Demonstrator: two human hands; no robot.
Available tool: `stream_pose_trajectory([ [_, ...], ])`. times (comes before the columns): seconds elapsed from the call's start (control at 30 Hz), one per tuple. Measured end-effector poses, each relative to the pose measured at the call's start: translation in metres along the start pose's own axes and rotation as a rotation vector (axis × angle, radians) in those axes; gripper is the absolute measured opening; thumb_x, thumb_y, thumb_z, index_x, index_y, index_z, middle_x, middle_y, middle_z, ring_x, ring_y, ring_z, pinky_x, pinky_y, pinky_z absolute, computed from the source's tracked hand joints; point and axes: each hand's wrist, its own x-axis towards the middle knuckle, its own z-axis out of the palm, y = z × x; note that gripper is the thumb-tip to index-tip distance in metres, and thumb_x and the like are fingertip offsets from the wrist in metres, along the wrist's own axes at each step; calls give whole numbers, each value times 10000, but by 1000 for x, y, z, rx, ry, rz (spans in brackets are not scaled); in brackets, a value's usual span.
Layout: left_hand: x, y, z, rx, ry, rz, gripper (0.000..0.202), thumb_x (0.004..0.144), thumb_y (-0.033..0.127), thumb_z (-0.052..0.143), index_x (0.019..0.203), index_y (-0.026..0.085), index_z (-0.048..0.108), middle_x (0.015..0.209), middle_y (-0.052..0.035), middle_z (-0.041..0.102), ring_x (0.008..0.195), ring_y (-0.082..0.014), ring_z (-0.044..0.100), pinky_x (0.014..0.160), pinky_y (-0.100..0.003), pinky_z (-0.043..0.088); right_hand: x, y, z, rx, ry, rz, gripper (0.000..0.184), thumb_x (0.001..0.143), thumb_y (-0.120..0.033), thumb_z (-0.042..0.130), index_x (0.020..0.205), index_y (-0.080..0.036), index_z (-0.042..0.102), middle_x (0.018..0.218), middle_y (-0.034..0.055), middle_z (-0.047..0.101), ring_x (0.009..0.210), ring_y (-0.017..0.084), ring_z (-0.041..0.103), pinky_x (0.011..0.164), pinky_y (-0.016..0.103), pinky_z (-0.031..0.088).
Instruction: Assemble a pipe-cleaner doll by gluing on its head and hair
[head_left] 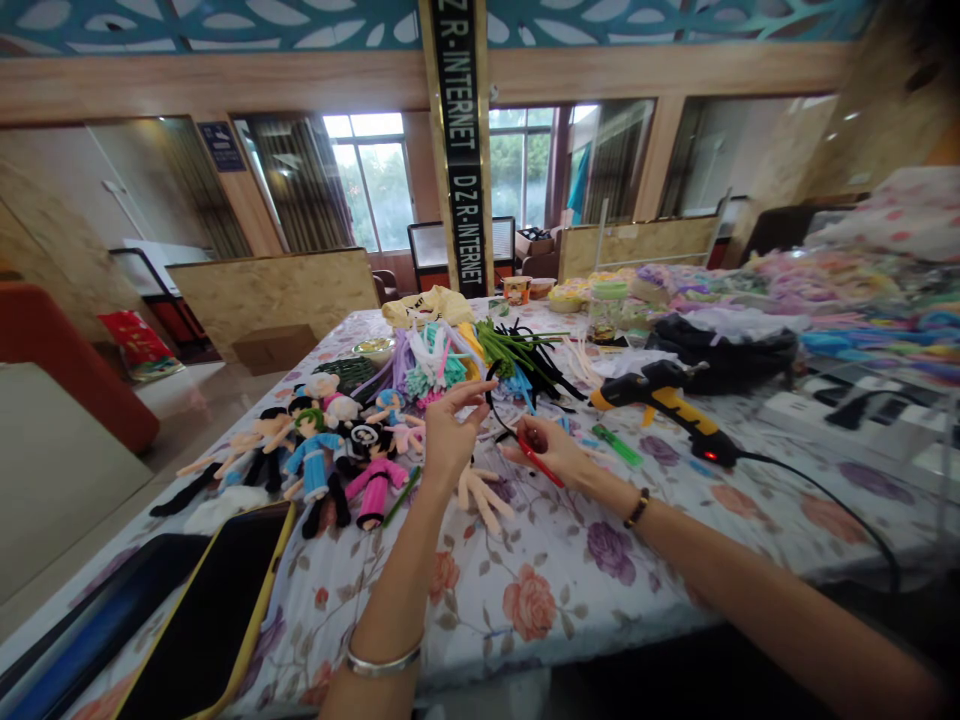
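My left hand (448, 428) is raised above the table and pinches one end of a black pipe cleaner (491, 392) that curves in a loop toward my right hand. My right hand (553, 452) rests low on the flowered tablecloth (540, 590), closed round a red-handled tool (538, 458) near the wire's other end. A small peach-coloured doll body (484, 496) lies on the cloth just below my hands. Several finished pipe-cleaner dolls (330, 455) lie in a group to the left.
A pile of coloured pipe cleaners (465, 365) lies behind my hands. A yellow and black glue gun (664, 398) with a cord sits to the right, a green lighter (619, 445) beside it. Two tablets (210, 620) lie at the near left. Bags of craft material crowd the far right.
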Motion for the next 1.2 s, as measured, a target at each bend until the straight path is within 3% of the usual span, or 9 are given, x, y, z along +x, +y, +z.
stream_pose_trajectory([
  [1.2,0,0,0,-5,-43,-8,271,617,102,608,838,207,726,946,-41,676,700,-106,582,690,-250,493,-1,-6,0,-5,38,-2,413,685,-487,663,622,-194,379,545,-65,346,510,74,278,460,226,226],
])
